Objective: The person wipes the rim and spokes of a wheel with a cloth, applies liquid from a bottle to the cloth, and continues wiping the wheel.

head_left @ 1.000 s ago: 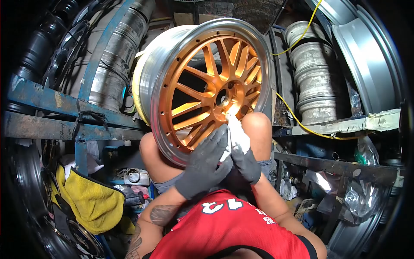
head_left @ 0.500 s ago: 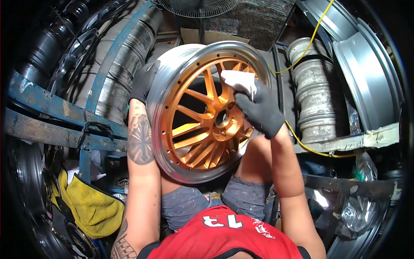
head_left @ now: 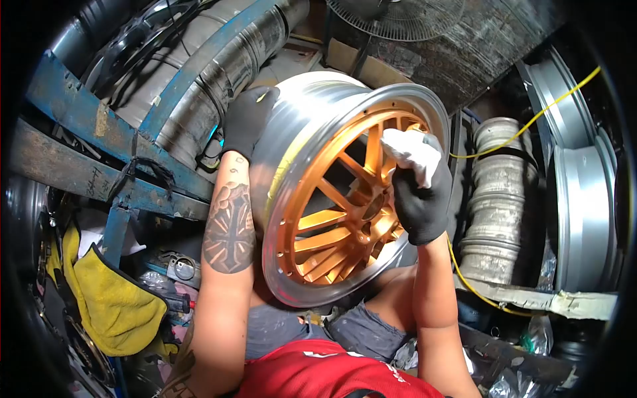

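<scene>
A wheel with orange-gold spokes (head_left: 322, 219) and a polished silver rim stands tilted between the person's legs. My left hand (head_left: 250, 121), in a black glove, rests on the outer barrel at the upper left, its fingers curled and pressed against the rim. My right hand (head_left: 424, 196), gloved in black too, is closed on a crumpled white cloth (head_left: 413, 151) over the spokes at the wheel's upper right. The right fingertips are partly hidden by the cloth.
Blue metal rack beams (head_left: 79, 126) run along the left, with a yellow cloth (head_left: 116, 302) below. Stacked rims (head_left: 494, 199) and silver rims (head_left: 584, 205) stand at the right, near a yellow cable (head_left: 557, 101). A fan (head_left: 398, 16) is at the top.
The view has turned and shifted. The wheel is angled more to the side, showing more of its barrel. The white cloth remains in my right hand, over the upper right spokes.
</scene>
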### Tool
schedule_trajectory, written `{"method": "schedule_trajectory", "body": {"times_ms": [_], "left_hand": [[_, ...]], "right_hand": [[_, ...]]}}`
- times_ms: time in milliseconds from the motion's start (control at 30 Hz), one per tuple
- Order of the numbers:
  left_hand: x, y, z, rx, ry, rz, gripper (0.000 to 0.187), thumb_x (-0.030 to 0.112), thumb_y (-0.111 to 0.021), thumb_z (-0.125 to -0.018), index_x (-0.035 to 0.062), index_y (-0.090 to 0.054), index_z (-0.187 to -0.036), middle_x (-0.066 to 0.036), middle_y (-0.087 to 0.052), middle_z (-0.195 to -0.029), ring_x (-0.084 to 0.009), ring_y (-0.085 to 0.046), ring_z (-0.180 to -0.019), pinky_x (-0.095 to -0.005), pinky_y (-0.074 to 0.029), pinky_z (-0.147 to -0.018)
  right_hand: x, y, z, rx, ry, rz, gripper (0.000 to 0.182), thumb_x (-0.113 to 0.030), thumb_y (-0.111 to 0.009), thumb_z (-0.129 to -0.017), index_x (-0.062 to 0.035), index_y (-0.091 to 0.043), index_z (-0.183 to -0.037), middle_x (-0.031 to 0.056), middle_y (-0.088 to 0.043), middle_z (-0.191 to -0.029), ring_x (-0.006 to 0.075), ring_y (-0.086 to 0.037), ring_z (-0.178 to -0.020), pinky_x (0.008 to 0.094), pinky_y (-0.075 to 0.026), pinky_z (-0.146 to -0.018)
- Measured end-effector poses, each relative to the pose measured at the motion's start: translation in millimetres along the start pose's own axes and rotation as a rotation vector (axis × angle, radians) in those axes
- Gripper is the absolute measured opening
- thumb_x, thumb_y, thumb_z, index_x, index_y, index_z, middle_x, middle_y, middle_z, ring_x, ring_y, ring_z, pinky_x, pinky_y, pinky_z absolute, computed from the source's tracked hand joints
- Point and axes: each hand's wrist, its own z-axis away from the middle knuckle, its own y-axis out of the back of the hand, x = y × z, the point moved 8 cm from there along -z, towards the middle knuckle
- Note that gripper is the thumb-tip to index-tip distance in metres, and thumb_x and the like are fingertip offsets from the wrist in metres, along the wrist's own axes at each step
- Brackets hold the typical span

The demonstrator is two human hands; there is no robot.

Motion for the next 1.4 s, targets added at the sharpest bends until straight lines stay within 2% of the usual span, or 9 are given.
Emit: {"method": "schedule_trajectory", "body": {"times_ms": [233, 367, 533, 667, 700, 800, 1000, 1067, 1400], "left_hand": [[20.9, -1.3, -3.6, -0.016, -0.057, -0.017, 0.04, 0.041, -0.063, -0.091, 0.0039, -0.074, -0.101, -0.023, -0.07, -0.094, -0.0394, -0.068, -0.089, -0.0442, -0.052, -0.078], [13.2, -6.2, -8.0, -0.03, -0.073, -0.031, 0.04, 0.041, -0.062, -0.092, 0.0029, -0.073, -0.099, -0.024, -0.069, -0.09, -0.0419, -0.066, -0.085, -0.0453, -0.052, -0.076], [13.7, -3.6, -4.7, -0.054, -0.03, -0.009, 0.041, 0.039, -0.064, -0.093, 0.0015, -0.073, -0.106, -0.02, -0.072, -0.094, -0.0321, -0.07, -0.087, -0.0383, -0.052, -0.08], [19.7, -2.3, -2.8, -0.12, 0.022, 0.005, 0.042, 0.039, -0.065, -0.093, 0.0011, -0.073, -0.11, -0.018, -0.074, -0.095, -0.0256, -0.072, -0.088, -0.0353, -0.052, -0.081], [21.5, 0.4, -4.4, -0.087, -0.008, 0.009, 0.041, 0.039, -0.064, -0.093, 0.0014, -0.073, -0.108, -0.019, -0.073, -0.095, -0.0299, -0.071, -0.088, -0.0378, -0.052, -0.08], [18.0, -2.6, 3.0, -0.047, -0.054, -0.015, 0.04, 0.039, -0.062, -0.092, 0.0018, -0.073, -0.103, -0.022, -0.071, -0.095, -0.0387, -0.069, -0.089, -0.0425, -0.053, -0.079], [28.7, 3.2, 5.9, -0.043, -0.057, 0.0, 0.041, 0.039, -0.062, -0.092, 0.001, -0.073, -0.105, -0.022, -0.072, -0.099, -0.0389, -0.069, -0.093, -0.0417, -0.053, -0.082], [23.2, -1.4, 5.8, -0.072, -0.073, -0.021, 0.041, 0.038, -0.061, -0.093, 0.0006, -0.073, -0.107, -0.023, -0.071, -0.099, -0.0385, -0.069, -0.093, -0.0415, -0.053, -0.083], [47.3, 0.0, 10.8, -0.094, -0.061, 0.041, 0.039, 0.035, -0.061, -0.094, -0.0004, -0.072, -0.106, -0.021, -0.071, -0.092, -0.0353, -0.07, -0.085, -0.0395, -0.052, -0.077]], "right_hand": [[6.8, -32.5, -29.6, -0.132, 0.026, 0.279, 0.042, -0.009, -0.08, -0.072, -0.0163, -0.075, -0.113, 0.0133, -0.066, -0.106, 0.0356, -0.06, -0.098, 0.043, -0.048, -0.086], [-2.6, -49.2, -18.0, -0.127, 0.036, 0.498, 0.033, -0.013, -0.079, -0.079, -0.0057, -0.072, -0.11, 0.015, -0.066, -0.101, 0.0344, -0.063, -0.097, 0.0423, -0.049, -0.086], [14.5, -41.3, -27.2, -0.194, 0.134, 0.637, 0.043, -0.023, -0.082, -0.075, -0.0201, -0.073, -0.118, 0.0112, -0.063, -0.099, 0.0346, -0.059, -0.092, 0.0436, -0.049, -0.081], [-23.8, -59.0, 4.3, -0.077, 0.112, 0.425, 0.049, -0.027, -0.088, -0.069, -0.0036, -0.069, -0.108, 0.01, -0.061, -0.098, 0.0329, -0.057, -0.094, 0.0436, -0.048, -0.079], [-30.2, -58.0, 3.4, -0.054, 0.199, 0.51, 0.056, -0.027, -0.089, -0.063, -0.0085, -0.071, -0.113, 0.0103, -0.061, -0.099, 0.0339, -0.056, -0.095, 0.0446, -0.047, -0.078], [8.9, -39.6, -18.2, -0.147, 0.201, 0.752, 0.066, -0.024, -0.084, -0.055, -0.0203, -0.072, -0.12, 0.0101, -0.06, -0.101, 0.0352, -0.056, -0.093, 0.0462, -0.045, -0.079], [-19.0, -42.3, 4.7, -0.065, 0.209, 0.484, 0.036, -0.022, -0.083, -0.07, -0.0142, -0.072, -0.104, 0.0097, -0.056, -0.1, 0.0342, -0.054, -0.089, 0.0458, -0.044, -0.08], [6.8, -34.4, -13.5, -0.095, 0.159, 0.718, 0.037, -0.023, -0.084, -0.068, -0.0126, -0.071, -0.1, 0.009, -0.056, -0.1, 0.0333, -0.055, -0.089, 0.0437, -0.043, -0.077], [-36.3, -40.3, 8.1, -0.009, 0.068, 0.579, 0.045, -0.026, -0.077, -0.06, -0.0143, -0.064, -0.101, 0.0063, -0.053, -0.096, 0.0275, -0.053, -0.082, 0.0444, -0.041, -0.073]]}}
